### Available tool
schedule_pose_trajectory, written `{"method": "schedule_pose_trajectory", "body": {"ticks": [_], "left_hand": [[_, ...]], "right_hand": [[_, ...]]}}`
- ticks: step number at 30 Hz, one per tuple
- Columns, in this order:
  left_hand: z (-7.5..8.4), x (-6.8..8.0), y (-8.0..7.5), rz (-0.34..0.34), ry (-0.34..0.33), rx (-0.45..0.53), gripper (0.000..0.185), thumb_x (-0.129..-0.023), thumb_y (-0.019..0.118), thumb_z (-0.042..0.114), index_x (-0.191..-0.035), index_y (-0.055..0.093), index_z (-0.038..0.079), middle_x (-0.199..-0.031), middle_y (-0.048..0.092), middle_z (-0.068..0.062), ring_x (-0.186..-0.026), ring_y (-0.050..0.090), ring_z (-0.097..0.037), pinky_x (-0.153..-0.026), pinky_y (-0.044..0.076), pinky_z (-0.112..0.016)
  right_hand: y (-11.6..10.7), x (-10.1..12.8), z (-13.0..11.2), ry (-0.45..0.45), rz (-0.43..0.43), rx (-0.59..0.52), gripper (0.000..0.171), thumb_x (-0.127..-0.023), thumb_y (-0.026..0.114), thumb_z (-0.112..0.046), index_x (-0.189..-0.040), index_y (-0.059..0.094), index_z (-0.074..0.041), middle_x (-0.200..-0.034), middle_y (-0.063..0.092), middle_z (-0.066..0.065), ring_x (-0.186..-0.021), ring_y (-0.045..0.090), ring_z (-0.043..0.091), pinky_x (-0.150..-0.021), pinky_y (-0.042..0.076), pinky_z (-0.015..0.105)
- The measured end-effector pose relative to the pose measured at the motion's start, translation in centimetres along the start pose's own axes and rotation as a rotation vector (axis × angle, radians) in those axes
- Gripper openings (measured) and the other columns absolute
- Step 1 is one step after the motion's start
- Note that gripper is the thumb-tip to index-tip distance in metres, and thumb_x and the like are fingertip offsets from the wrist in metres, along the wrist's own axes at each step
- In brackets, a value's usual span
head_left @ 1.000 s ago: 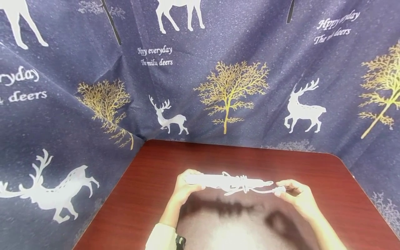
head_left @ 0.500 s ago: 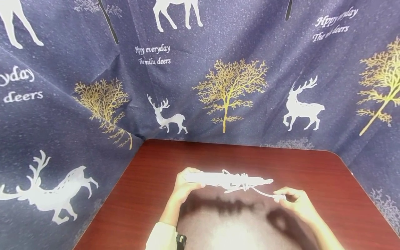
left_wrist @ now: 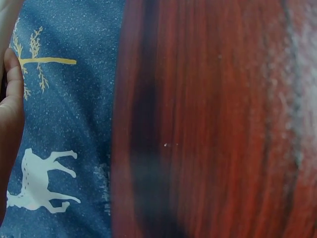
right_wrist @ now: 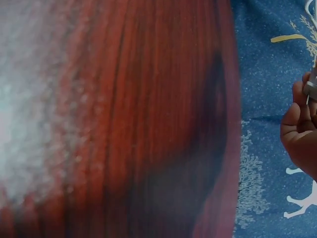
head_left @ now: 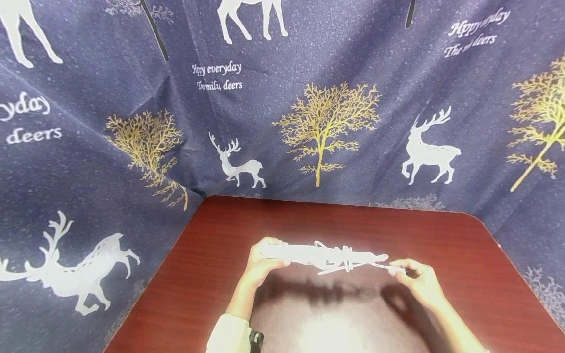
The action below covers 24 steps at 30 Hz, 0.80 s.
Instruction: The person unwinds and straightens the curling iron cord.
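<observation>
Cable bundle (head_left: pixel 324 256) lies level, left-right, left hand (head_left: pixel 260 267) gripping one end, right hand (head_left: pixel 415 279) pinching its loose end.

red wooden table (head_left: pixel 441 235), navy deer-and-tree print cloth (head_left: pixel 309 59) behind

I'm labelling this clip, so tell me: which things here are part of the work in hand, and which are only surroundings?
In hand:
- white cable bundle, wound round its middle
- its loose end
- left hand, gripping the bundle's left end
- right hand, pinching the loose end

Only surroundings:
- red-brown table
- blue deer-print cloth behind
</observation>
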State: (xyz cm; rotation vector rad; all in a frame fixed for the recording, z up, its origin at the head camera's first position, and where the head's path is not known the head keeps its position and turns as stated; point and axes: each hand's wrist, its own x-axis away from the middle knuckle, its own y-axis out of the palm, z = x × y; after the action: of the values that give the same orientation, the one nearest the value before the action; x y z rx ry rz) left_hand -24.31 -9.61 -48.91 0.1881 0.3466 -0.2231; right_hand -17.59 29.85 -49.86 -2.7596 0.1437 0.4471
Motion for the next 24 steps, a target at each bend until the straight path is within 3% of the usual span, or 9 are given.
{"method": "schedule_pose_trajectory", "body": {"ticks": [8, 14, 18, 20, 24], "left_hand": [[-0.3, 0.2, 0.1, -0.030, -0.044, 0.023, 0.043, -0.059, 0.073, -0.020, -0.097, 0.056, -0.009, -0.093, 0.066, -0.015, -0.078, 0.063, -0.023, -0.063, 0.053, -0.031], [-0.3, 0.4, 0.1, -0.069, -0.054, 0.015, 0.043, -0.058, 0.074, -0.019, -0.095, 0.056, -0.007, -0.093, 0.066, -0.013, -0.078, 0.063, -0.023, -0.062, 0.054, -0.032], [-0.3, 0.4, 0.1, -0.057, -0.053, 0.003, 0.043, -0.058, 0.074, -0.019, -0.096, 0.056, -0.009, -0.093, 0.066, -0.014, -0.079, 0.063, -0.024, -0.063, 0.054, -0.031], [-0.4, 0.3, 0.0, -0.049, -0.057, 0.000, 0.044, -0.058, 0.074, -0.020, -0.096, 0.056, -0.009, -0.094, 0.066, -0.014, -0.079, 0.063, -0.023, -0.063, 0.053, -0.031], [-0.6, 0.2, -0.1, -0.037, -0.072, 0.005, 0.044, -0.058, 0.073, -0.020, -0.097, 0.056, -0.009, -0.094, 0.066, -0.015, -0.079, 0.062, -0.022, -0.064, 0.053, -0.031]], "right_hand": [[0.5, -0.5, -3.1, 0.010, 0.135, -0.006, 0.017, -0.081, 0.066, 0.006, -0.095, 0.061, 0.014, -0.079, 0.068, 0.002, -0.070, 0.059, 0.003, -0.062, 0.047, 0.015], [-0.4, -1.3, 0.6, 0.036, 0.191, -0.036, 0.021, -0.084, 0.067, -0.007, -0.098, 0.063, 0.007, -0.084, 0.068, 0.000, -0.075, 0.060, 0.006, -0.064, 0.047, 0.017], [-1.1, -2.1, 4.8, -0.021, 0.201, -0.105, 0.023, -0.084, 0.069, -0.014, -0.101, 0.065, 0.002, -0.088, 0.068, 0.006, -0.078, 0.060, 0.011, -0.065, 0.047, 0.018], [-1.4, -2.2, 5.8, -0.052, 0.191, -0.143, 0.022, -0.084, 0.069, -0.012, -0.102, 0.066, 0.001, -0.091, 0.068, 0.006, -0.081, 0.060, 0.011, -0.067, 0.047, 0.018], [-1.6, -1.7, 2.1, -0.082, 0.152, -0.188, 0.019, -0.083, 0.066, -0.001, -0.101, 0.064, 0.004, -0.092, 0.067, 0.006, -0.083, 0.059, 0.010, -0.069, 0.046, 0.018]]}}
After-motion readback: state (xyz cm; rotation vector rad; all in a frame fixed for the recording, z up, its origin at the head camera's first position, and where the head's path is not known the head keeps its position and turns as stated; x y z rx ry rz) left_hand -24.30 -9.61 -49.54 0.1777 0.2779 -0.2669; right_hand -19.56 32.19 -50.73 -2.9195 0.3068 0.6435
